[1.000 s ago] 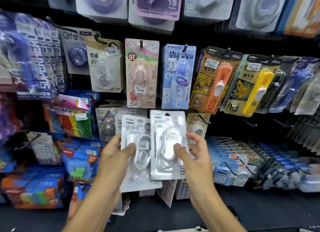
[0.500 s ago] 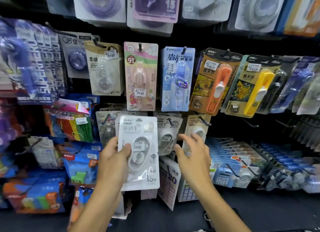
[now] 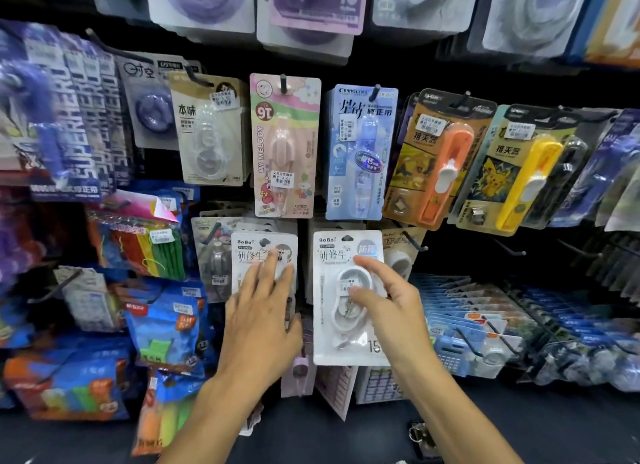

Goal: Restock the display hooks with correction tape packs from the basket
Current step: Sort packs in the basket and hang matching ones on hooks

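- Hanging side by side in the lower row are two white correction tape packs, the left pack and the right pack.
- Left hand lies flat over the left pack, fingers straight and slightly spread, pressing its front.
- Right hand touches the right pack from its 3 o'clock side, thumb on the clear blister, forefinger near the top edge; fingers are relaxed, not curled round it.
- At 12 o'clock above them hang a pink My Melody pack and a blue pack.
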